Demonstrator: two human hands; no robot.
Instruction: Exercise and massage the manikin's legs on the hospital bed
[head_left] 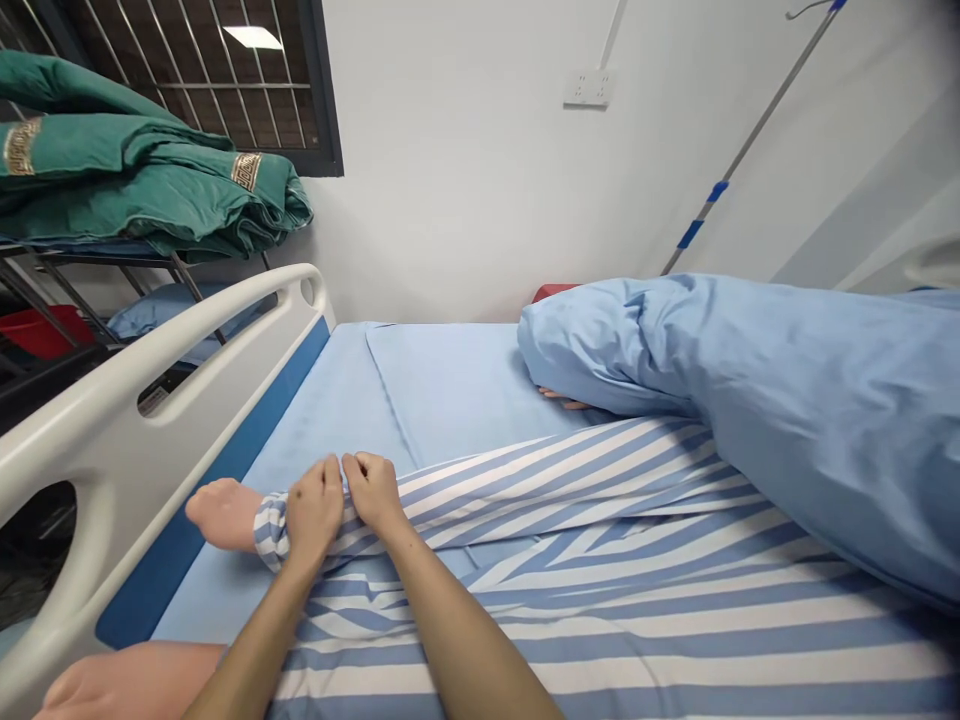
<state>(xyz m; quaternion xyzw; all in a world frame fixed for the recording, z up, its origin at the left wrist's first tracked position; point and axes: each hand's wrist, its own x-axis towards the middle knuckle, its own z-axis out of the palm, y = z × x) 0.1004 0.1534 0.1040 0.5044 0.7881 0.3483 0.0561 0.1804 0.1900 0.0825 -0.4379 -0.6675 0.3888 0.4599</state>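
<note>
A manikin lies on the bed in blue-and-white striped trousers (525, 490), its far foot (223, 512) and near foot (135, 682) bare. My left hand (316, 508) is closed on the far trouser leg just above the cuff. Right beside it, my right hand (373, 492) is closed on the same leg a little higher up, fingers curled and thumb side up. The fingertips of both hands are hidden. A light blue quilt (787, 380) covers the upper body, and a few fingers of the manikin's hand (562, 398) show beneath its edge.
A white and blue footboard (142, 390) rises at the left end of the bed. The pale blue sheet (442, 370) runs to the wall. Green folded bedding (150, 190) lies on a rack beyond. An IV pole (739, 160) stands at the back right.
</note>
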